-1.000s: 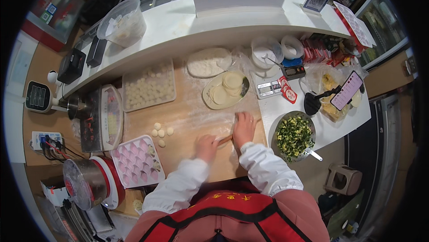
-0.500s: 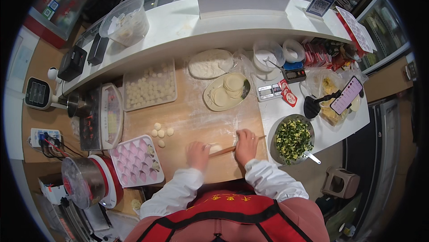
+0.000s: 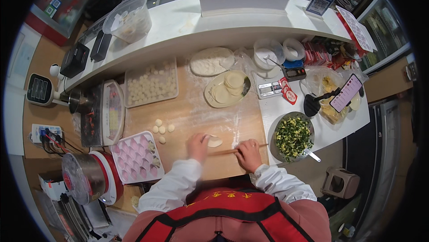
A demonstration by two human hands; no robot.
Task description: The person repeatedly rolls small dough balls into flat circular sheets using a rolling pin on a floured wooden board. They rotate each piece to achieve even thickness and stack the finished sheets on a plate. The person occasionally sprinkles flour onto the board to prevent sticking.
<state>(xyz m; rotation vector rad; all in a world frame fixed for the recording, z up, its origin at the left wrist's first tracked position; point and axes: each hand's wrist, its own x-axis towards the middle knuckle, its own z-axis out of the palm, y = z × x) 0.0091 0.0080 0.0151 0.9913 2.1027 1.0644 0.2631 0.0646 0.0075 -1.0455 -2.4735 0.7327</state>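
Observation:
My left hand (image 3: 197, 147) pinches the left edge of a flattened dough wrapper (image 3: 215, 141) on the wooden board (image 3: 178, 166). Just nearer to me lies a thin wooden rolling pin (image 3: 223, 152). Its right end is under my right hand (image 3: 249, 154), whose fingers curl over it; its left end is hidden near my left hand. Several small dough balls (image 3: 161, 129) sit left of my hands. Beyond the wrapper, an oval plate (image 3: 209, 94) holds stacked round wrappers (image 3: 234, 80).
At the back are a tray of many dough balls (image 3: 152, 85) and a dish of flour (image 3: 212, 61). To the right stand a bowl of chopped greens (image 3: 292, 137), a scale (image 3: 268, 90) and a phone (image 3: 346, 93) on a stand. A pink-pocketed tray (image 3: 138, 157) lies left.
My left hand has moved off the rolling pin's left part to the wrapper's edge. My right hand has shifted slightly right and nearer, still on the pin. More of the wrapper shows.

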